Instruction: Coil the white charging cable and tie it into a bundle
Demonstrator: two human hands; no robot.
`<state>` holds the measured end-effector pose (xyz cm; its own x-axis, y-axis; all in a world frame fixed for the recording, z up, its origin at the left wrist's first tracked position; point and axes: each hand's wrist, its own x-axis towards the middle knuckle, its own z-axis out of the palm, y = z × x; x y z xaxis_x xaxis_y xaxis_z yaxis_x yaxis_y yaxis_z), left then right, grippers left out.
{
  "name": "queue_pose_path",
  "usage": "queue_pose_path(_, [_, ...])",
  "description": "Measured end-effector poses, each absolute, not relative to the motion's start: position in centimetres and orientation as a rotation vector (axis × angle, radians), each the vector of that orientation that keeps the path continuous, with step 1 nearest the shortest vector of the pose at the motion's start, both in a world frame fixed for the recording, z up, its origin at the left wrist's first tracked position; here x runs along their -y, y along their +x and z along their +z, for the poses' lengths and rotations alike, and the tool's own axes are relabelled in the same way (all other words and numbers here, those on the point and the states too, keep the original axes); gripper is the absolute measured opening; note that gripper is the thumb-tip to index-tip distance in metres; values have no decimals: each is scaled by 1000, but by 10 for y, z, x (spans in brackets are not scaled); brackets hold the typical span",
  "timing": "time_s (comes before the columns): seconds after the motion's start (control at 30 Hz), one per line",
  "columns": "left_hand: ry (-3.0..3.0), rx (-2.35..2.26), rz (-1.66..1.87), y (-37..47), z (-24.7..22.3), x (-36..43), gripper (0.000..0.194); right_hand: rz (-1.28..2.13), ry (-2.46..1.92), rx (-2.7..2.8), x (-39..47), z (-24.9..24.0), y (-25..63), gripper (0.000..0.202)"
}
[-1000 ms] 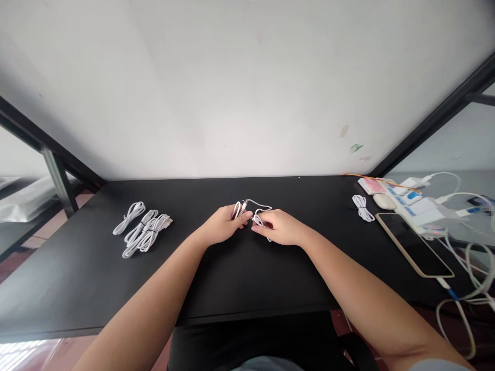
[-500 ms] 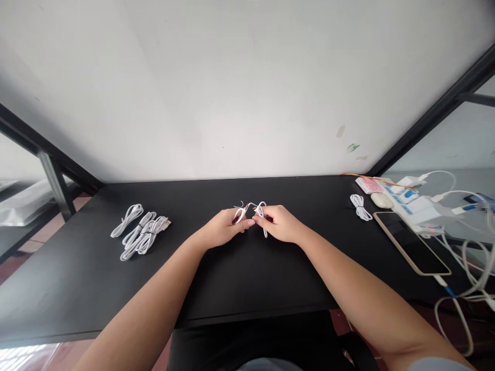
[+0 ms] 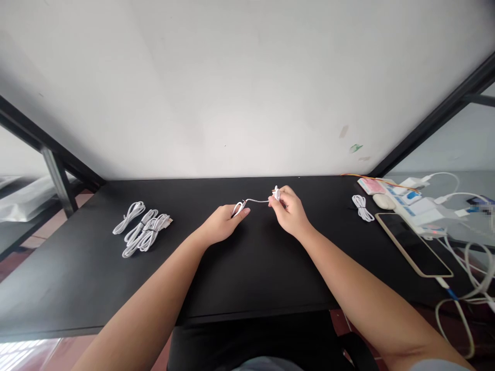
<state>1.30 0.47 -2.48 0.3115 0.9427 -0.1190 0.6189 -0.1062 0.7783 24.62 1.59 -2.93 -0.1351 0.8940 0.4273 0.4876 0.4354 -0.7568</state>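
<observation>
Over the middle of the black table, my left hand (image 3: pixel 223 222) is closed on looped coils of a white cable (image 3: pixel 238 208). From there a single strand of that cable runs to my right hand (image 3: pixel 289 208), which pinches another part of it at a higher spot. The strand between the hands is nearly straight. Part of the coil is hidden behind my left fingers, and the cable's ends cannot be made out. Several bundled white cables (image 3: pixel 149 234) lie on the table to the left of my left hand.
The black table (image 3: pixel 251 278) meets a white wall at the back. On the right lie another bundled cable (image 3: pixel 362 208), a phone (image 3: pixel 413 245) with a cord plugged in, a white mouse (image 3: pixel 384 201) and a power strip (image 3: pixel 410 206) with chargers and tangled cords.
My hands have moved apart. The right hand has gone right and slightly up with its part of the cable, drawing out the strand between them. The left hand has stayed nearly in place.
</observation>
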Motion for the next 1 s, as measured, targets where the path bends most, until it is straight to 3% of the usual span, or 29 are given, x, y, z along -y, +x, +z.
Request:
queue_pose_path(0.3, [1784, -1426, 544, 11, -28, -7, 64, 494, -1133, 1616, -19, -30, 248, 35])
queue_pose_path(1.0, [1765, -1349, 665, 15, -30, -7, 57, 955, -1137, 2051, -6, -28, 244, 43])
